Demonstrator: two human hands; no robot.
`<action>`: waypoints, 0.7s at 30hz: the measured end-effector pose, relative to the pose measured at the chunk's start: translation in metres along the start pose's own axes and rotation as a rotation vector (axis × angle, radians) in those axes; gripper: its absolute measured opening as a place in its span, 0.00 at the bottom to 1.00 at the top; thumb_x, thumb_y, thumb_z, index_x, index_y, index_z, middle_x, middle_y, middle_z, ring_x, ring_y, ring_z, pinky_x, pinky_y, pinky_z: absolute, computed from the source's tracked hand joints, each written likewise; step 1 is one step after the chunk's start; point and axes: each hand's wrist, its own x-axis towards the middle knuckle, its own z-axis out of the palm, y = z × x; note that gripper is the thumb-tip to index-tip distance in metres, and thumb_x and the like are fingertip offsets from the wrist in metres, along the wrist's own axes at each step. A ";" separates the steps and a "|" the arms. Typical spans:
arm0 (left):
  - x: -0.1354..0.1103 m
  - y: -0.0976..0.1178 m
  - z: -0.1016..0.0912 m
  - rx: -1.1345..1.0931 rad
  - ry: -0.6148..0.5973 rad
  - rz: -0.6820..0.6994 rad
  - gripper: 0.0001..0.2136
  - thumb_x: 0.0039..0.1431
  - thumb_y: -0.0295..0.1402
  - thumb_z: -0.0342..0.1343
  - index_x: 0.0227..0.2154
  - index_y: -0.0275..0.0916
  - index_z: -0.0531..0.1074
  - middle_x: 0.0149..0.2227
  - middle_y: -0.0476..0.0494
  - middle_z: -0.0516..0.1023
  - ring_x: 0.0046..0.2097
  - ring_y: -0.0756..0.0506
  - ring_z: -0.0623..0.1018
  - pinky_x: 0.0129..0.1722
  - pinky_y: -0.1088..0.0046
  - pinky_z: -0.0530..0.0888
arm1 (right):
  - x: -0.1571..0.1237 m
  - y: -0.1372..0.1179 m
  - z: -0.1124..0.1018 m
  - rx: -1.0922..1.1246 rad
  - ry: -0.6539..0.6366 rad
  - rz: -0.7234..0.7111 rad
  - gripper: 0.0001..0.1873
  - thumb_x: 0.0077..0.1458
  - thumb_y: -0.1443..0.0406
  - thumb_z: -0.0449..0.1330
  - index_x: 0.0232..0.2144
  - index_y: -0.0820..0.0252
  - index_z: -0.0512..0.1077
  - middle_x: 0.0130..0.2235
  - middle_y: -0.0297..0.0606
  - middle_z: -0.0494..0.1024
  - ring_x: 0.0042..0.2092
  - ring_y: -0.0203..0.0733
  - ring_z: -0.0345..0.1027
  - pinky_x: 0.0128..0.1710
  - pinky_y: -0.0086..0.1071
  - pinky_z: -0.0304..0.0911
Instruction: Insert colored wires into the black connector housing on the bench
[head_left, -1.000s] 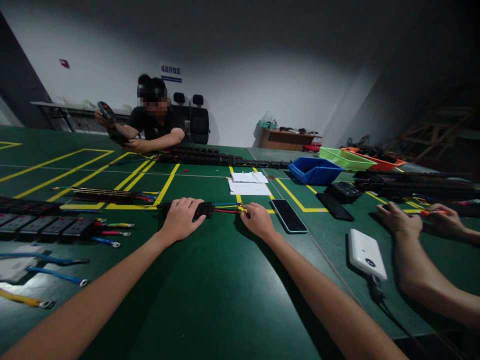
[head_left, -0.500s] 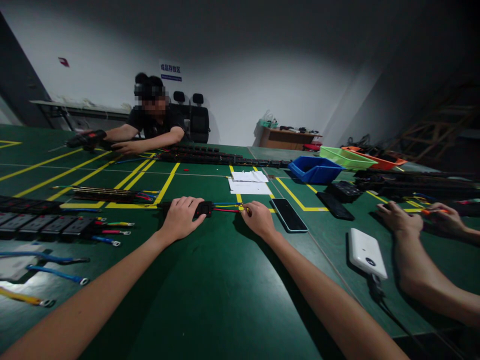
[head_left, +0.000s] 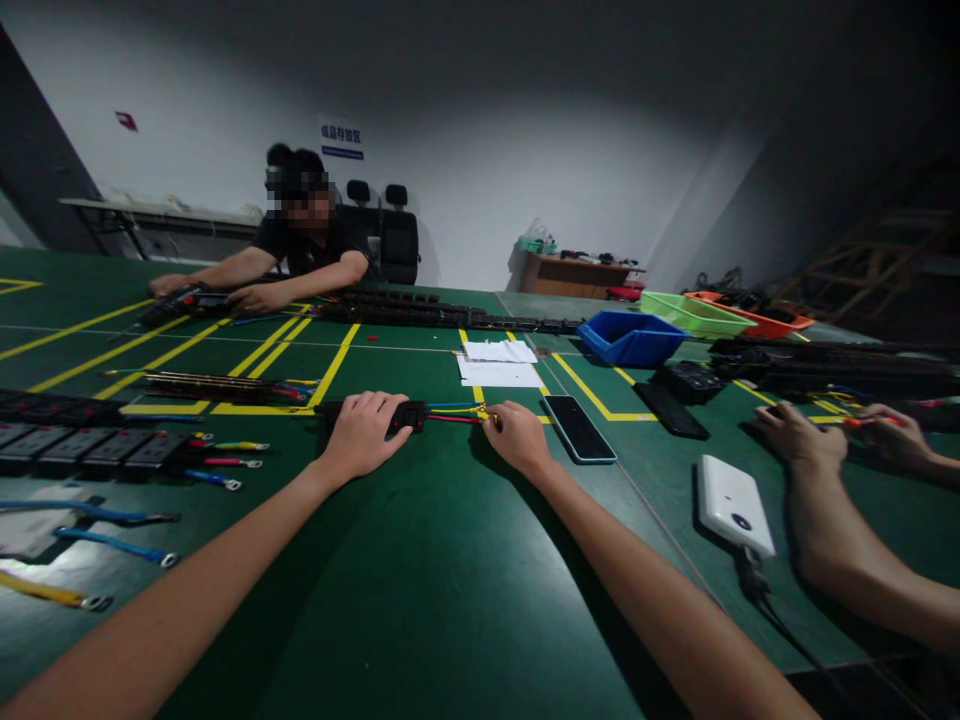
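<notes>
My left hand (head_left: 366, 430) is wrapped over a black socket strip (head_left: 409, 418) lying on the green table, its thumb along the near side. Blue, yellow and red wires (head_left: 450, 413) run out of the strip's right end. At their far ends, my right hand (head_left: 517, 432) pinches the wire tips between thumb and fingers; the exact grip is partly hidden. A phone (head_left: 579, 430) lies just right of that hand. To the left rest more black socket strips (head_left: 90, 452) with coloured wires ending in ring terminals (head_left: 232, 484).
White papers (head_left: 499, 364) lie beyond my hands. A blue bin (head_left: 630, 338), a green bin (head_left: 696, 315) and a white power bank (head_left: 733, 505) are to the right. Another person's hands (head_left: 802, 438) work at far right; a co-worker (head_left: 311, 235) leans over the table opposite with a power drill (head_left: 180, 302).
Opposite, the co-worker's hand and drill have shifted a little, the drill now lying lower on the table. My own hands hold the same position.
</notes>
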 end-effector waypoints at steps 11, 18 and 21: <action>0.000 0.000 0.000 0.007 0.010 0.015 0.20 0.64 0.44 0.51 0.54 0.40 0.69 0.49 0.36 0.76 0.50 0.35 0.73 0.52 0.54 0.65 | 0.000 -0.001 -0.002 0.010 -0.045 0.001 0.12 0.61 0.64 0.56 0.42 0.57 0.80 0.38 0.41 0.80 0.39 0.42 0.73 0.37 0.31 0.61; 0.000 0.000 0.000 0.010 0.005 0.011 0.20 0.64 0.45 0.50 0.54 0.40 0.69 0.49 0.36 0.76 0.51 0.35 0.73 0.52 0.53 0.65 | 0.000 -0.001 -0.002 0.013 -0.040 -0.015 0.13 0.61 0.65 0.56 0.43 0.58 0.79 0.40 0.41 0.81 0.40 0.42 0.73 0.38 0.31 0.61; 0.000 0.000 -0.001 -0.002 -0.002 0.010 0.21 0.64 0.45 0.50 0.55 0.40 0.69 0.50 0.35 0.76 0.51 0.34 0.73 0.52 0.53 0.65 | 0.000 0.001 0.000 -0.004 -0.054 -0.019 0.12 0.62 0.66 0.55 0.42 0.58 0.79 0.39 0.41 0.80 0.40 0.42 0.73 0.38 0.31 0.60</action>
